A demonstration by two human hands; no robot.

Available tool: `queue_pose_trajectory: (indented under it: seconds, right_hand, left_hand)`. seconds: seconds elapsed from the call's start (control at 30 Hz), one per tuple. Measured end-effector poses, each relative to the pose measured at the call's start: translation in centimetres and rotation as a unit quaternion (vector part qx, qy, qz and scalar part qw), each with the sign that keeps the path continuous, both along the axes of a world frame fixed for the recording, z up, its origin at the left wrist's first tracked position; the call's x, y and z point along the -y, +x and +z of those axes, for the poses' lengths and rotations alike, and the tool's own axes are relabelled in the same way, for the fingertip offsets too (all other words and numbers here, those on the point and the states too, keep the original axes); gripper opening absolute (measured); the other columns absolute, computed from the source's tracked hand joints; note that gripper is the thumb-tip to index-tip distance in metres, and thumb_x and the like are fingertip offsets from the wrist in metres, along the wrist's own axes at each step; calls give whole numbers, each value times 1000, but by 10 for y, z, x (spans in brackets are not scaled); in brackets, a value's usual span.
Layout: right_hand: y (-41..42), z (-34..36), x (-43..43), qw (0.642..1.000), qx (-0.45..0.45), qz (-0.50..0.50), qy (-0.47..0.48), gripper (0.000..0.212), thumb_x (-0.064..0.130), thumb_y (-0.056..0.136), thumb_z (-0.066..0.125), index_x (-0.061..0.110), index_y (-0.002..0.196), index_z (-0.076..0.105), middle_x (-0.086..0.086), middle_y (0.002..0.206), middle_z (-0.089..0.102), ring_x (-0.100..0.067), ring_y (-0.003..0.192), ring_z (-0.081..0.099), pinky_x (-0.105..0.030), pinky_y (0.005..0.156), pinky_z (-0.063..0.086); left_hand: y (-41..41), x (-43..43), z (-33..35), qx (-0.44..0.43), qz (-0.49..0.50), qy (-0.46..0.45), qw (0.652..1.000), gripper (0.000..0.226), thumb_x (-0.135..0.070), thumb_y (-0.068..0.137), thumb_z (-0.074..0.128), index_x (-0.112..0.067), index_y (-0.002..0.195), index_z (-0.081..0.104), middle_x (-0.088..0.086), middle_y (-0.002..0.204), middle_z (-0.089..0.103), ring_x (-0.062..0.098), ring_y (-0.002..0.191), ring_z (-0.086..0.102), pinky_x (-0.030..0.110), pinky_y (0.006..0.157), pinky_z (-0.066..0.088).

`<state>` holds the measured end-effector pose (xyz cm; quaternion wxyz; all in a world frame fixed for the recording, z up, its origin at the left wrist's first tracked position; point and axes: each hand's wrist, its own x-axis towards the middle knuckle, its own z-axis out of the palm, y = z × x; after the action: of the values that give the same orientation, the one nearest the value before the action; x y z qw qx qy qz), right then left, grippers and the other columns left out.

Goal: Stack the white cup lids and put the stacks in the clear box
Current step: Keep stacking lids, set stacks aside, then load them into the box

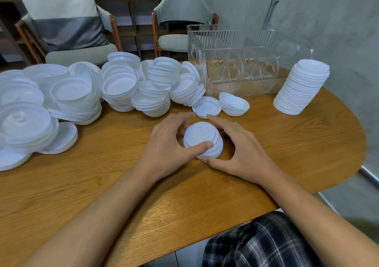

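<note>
I see both hands cupped around a short stack of lids (203, 139) that sits dome-up on the tabletop (114, 184), near its middle. My left hand (166, 143) wraps the stack's left side: its thumb lies across the near edge of the lids, and its fingers (184, 116) curl around the far side. My right hand (244, 149) closes in from the right: its thumb tip touches the tabletop at the stack's near base, its fingers (217, 121) reach along the far right side. Both hands are curved and partly spread, gripping the stack between them; I cannot tell whether it is lifted.

A loose pile of lids (82, 94) covers the left and far-left part of the tabletop, many lying rim-up, some leaning in short slumped rows. A single lid (207, 106) lies rim-up just beyond my fingers, and a few nested lids (233, 103) sit just to its right.

The clear box (242, 61) stands at the far right of the tabletop, ribbed walls, with clear dividers inside; I see no lids in it. A tall stack (303, 86) of lids stands to the right of the box, tilted slightly.

Two chairs (180, 20) stand beyond the tabletop.
</note>
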<state>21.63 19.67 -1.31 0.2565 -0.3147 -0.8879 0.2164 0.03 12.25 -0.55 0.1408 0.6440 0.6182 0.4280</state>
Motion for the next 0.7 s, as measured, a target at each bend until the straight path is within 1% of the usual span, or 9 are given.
queue_pose_trajectory:
  seconds: [0.07,0.13,0.23,0.33,0.4,0.5,0.57,0.63,0.7]
  right_hand:
    - [1,-1,0,1000,-3,8,7,88,55,81,83,36,156,42,21,141,56,-8,132,52,-38,111,45]
    - [1,-3,-1,1000,-5,13,14,82,56,80,84,35,151,49,21,136,58,-9,129,53,-38,107,47]
    - [0,-3,-2,1000,-5,15,16,79,55,79,85,34,148,52,22,134,58,-9,127,54,-37,105,48]
    - [0,-2,-2,1000,-9,17,18,79,57,80,83,33,149,52,21,137,58,-9,130,53,-35,107,46]
    - [0,-2,-1,1000,-8,16,18,79,58,81,81,33,150,51,22,139,57,-7,131,52,-32,109,44]
    - [0,-1,-1,1000,-6,13,16,82,59,80,82,33,151,50,23,139,57,-5,131,51,-31,110,43]
    - [0,-2,-2,1000,-5,8,15,86,61,79,83,33,152,48,23,138,57,-5,130,51,-30,109,44]
    - [0,-3,-2,1000,-5,2,11,91,65,76,82,32,153,47,21,137,57,-5,129,51,-31,108,45]
    - [0,-3,-2,1000,-5,-1,5,96,70,74,80,30,154,47,20,136,57,-5,128,51,-34,107,46]
  left_hand:
    - [0,1,-1,-31,15,-13,999,64,-70,68,83,-38,122,69,-13,100,58,1,92,59,12,78,43]
    - [1,2,-1,-34,14,-30,999,63,-76,64,81,-40,114,69,-14,99,55,-1,91,57,18,78,45]
    - [2,2,-1,-24,-6,-44,999,72,-81,64,77,-39,122,67,-19,111,57,-4,103,58,24,89,50]
    - [-1,1,1,10,-66,-60,996,77,-55,71,76,-33,143,59,-22,135,59,-3,127,55,32,109,48]
    - [-5,0,3,24,-87,-77,993,82,-43,69,74,-33,148,55,-22,140,60,-4,132,53,33,113,46]
    - [-7,-1,3,19,-70,-72,995,80,-51,66,77,-36,143,58,-23,131,63,-3,123,57,32,106,50]
    - [-6,-1,2,14,-38,-57,998,76,-61,66,83,-37,135,64,-21,121,63,-1,111,60,23,95,50]
    - [-3,0,0,13,-16,-37,999,67,-62,65,89,-36,125,70,-18,112,63,-1,102,61,11,83,44]
    - [1,1,0,5,-10,-22,1000,63,-61,64,91,-35,119,72,-16,108,63,-1,98,60,6,78,40]
